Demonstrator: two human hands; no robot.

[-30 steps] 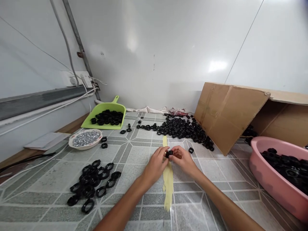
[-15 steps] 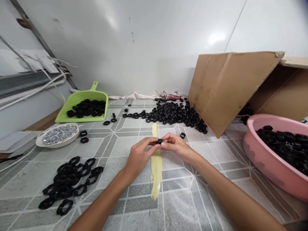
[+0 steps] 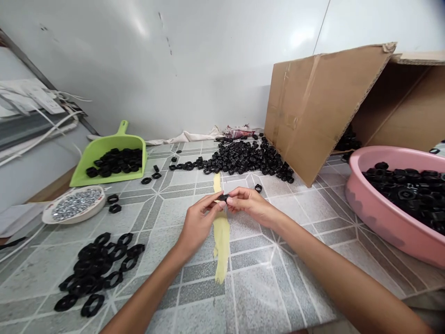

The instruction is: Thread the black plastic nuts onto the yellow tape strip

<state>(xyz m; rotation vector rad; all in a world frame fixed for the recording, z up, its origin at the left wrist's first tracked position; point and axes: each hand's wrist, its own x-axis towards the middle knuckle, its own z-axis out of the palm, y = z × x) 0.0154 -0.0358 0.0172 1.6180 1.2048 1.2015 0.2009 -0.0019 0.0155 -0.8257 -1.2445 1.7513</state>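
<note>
Pinching 1 black piece (image 3: 223, 198) with 2 hands (image 3: 198, 221).

Glossy white wall (image 3: 222, 97) with bright patches of glare (image 3: 301, 37) behind a grey tile-patterned tabletop (image 3: 257, 297)

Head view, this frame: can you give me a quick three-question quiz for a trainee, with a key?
1. What do the left hand and right hand hold between them?
2. True or false: the green dustpan contains black rings.
3. Which container holds the small silvery pieces? A) pink basin B) white dish C) cardboard box

Key: 1. A small black part. 2. True. 3. B.
</note>
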